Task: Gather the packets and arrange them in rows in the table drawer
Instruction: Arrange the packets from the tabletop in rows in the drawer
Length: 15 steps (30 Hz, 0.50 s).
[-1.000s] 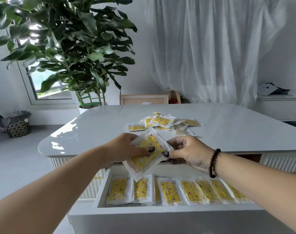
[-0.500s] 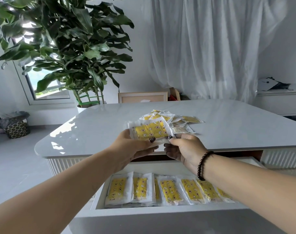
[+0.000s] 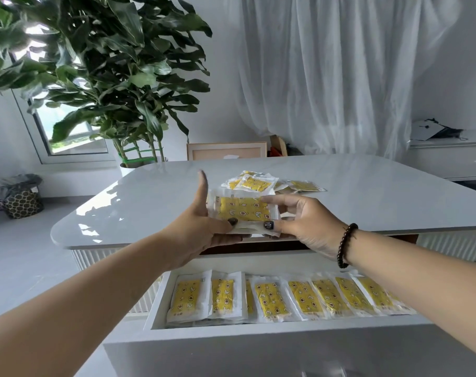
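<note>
Both hands hold a small stack of yellow-printed clear packets [image 3: 243, 210] above the near edge of the white table [image 3: 150, 202]. My left hand [image 3: 201, 227] grips the stack's left end, thumb on top and forefinger pointing up. My right hand [image 3: 302, 221] pinches its right end, thumb on the front and fingers over the top. A loose pile of packets [image 3: 261, 183] lies on the table just behind the stack. Below, the open drawer [image 3: 231, 338] holds a row of several packets [image 3: 272, 297] side by side.
A large potted plant [image 3: 101, 77] stands beyond the table's far left corner. A wooden chair back [image 3: 226, 151] shows behind the table. A white sideboard [image 3: 448, 159] is at the right, a dark basket [image 3: 22, 200] on the floor at the left.
The stack has turned from tilted to lying level and has been lifted from over the drawer up to the table edge, closer to the loose pile. My left forefinger now sticks up.
</note>
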Each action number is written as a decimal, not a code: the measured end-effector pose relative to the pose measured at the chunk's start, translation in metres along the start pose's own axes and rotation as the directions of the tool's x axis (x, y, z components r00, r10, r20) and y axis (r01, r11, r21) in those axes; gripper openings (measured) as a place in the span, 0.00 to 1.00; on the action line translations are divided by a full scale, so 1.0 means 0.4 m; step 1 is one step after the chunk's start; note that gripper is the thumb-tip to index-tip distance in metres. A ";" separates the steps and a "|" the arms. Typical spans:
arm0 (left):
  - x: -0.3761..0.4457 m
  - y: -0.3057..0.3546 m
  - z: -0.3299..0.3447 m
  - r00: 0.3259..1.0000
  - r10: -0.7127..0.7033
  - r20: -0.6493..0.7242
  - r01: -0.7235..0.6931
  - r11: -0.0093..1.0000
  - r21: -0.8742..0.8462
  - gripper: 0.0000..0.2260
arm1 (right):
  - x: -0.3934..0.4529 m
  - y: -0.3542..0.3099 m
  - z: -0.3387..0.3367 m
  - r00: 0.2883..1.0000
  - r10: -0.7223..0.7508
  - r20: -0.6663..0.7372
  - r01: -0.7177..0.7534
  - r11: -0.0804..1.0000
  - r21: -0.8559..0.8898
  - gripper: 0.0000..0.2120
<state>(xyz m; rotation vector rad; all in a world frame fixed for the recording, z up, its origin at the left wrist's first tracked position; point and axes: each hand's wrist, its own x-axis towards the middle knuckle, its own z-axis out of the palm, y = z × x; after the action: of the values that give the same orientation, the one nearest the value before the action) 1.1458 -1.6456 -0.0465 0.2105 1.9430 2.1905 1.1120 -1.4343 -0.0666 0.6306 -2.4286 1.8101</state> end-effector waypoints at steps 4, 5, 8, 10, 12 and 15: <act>-0.009 0.000 -0.003 1.000 0.027 0.012 -0.028 0.995 0.094 0.37 | 0.000 0.003 -0.010 0.999 0.005 0.041 -0.005 1.000 0.004 0.32; -0.009 -0.002 -0.006 1.000 0.027 0.001 -0.027 0.994 0.105 0.35 | -0.002 0.002 -0.010 0.998 -0.008 0.062 0.007 1.000 0.019 0.35; -0.004 -0.012 -0.017 1.000 0.006 -0.001 -0.006 0.999 0.037 0.32 | -0.010 0.003 -0.007 0.993 -0.034 0.113 0.022 0.994 0.106 0.30; 0.000 -0.025 -0.025 1.000 -0.023 0.018 0.023 1.000 -0.012 0.31 | -0.017 0.008 -0.005 0.989 -0.022 0.146 0.004 0.992 0.123 0.25; 0.007 -0.051 -0.035 0.998 -0.052 0.044 0.049 0.997 0.053 0.32 | -0.024 0.034 -0.001 0.981 0.073 0.180 -0.091 0.991 0.095 0.25; 0.020 -0.106 -0.042 0.991 -0.107 0.077 0.064 0.900 0.431 0.35 | -0.046 0.077 0.027 0.876 0.362 0.319 -0.357 0.931 -0.076 0.28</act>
<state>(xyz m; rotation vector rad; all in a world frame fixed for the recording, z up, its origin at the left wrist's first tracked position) 1.1367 -1.6550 -0.0906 0.2866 2.3032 1.6386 1.1202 -1.4318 -0.1030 0.5436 -2.9495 1.9435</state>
